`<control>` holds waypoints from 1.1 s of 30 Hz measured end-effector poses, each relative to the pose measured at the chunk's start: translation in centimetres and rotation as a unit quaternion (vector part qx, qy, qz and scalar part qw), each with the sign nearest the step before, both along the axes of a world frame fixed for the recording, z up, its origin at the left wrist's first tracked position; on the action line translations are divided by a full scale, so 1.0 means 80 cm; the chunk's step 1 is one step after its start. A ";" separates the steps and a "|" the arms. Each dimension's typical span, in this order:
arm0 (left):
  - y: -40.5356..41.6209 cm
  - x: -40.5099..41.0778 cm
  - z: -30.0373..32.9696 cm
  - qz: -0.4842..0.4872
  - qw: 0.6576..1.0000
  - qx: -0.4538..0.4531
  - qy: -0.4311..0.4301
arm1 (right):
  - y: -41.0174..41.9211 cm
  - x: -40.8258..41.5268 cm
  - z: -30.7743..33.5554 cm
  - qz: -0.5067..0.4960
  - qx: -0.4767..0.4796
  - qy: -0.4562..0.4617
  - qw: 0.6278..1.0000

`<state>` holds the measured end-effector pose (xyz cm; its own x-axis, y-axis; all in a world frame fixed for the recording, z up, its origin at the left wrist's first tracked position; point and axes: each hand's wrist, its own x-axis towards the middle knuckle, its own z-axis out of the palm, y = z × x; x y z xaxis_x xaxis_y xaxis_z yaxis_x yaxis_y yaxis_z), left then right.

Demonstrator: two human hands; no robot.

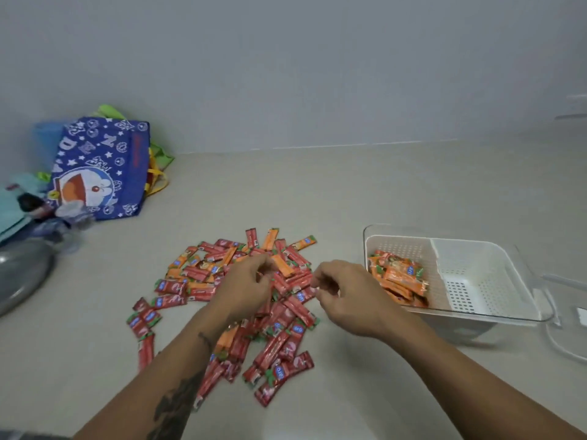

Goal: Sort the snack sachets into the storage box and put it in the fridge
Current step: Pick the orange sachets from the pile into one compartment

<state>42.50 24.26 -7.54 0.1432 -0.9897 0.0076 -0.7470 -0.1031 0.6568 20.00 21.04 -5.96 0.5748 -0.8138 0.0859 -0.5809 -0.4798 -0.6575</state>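
Left hand [246, 289]: fingers curled over red and orange foil snack sachets [279, 338] (heaped on beige bench [349, 192]), grasp unclear | Right hand [344, 295]: likewise unclear | White perforated plastic storage box [476, 281]: right of heap, holding orange sachets [398, 279].

Red and orange snack sachets [235, 300] lie in a loose pile on the counter [349, 192]. The left hand [246, 289] and the right hand [344, 296] are over the pile, fingers curled. To the right stands the storage box [470, 249], with orange sachets [398, 277] in its left compartment. A blue bag [101, 168] lies far left.
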 end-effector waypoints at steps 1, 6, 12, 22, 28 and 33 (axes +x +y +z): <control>0.015 0.021 -0.008 0.016 1.000 0.009 -0.008 | 0.003 0.021 -0.007 0.022 0.017 0.020 0.999; 0.073 0.111 -0.043 0.074 0.994 0.075 -0.028 | 0.031 0.114 -0.049 0.116 0.101 0.125 0.980; 0.102 0.165 -0.082 0.054 0.983 0.156 -0.082 | 0.058 0.188 -0.079 0.150 0.091 0.235 0.956; 0.088 0.165 -0.118 -0.034 0.972 0.140 -0.188 | 0.065 0.239 -0.123 0.078 -0.003 0.361 0.929; 0.085 0.179 -0.118 -0.019 0.971 0.118 -0.205 | 0.058 0.232 -0.114 0.040 -0.060 0.399 0.914; 0.080 0.200 -0.116 0.025 0.991 0.060 -0.115 | 0.062 0.231 -0.115 0.070 -0.117 0.370 0.919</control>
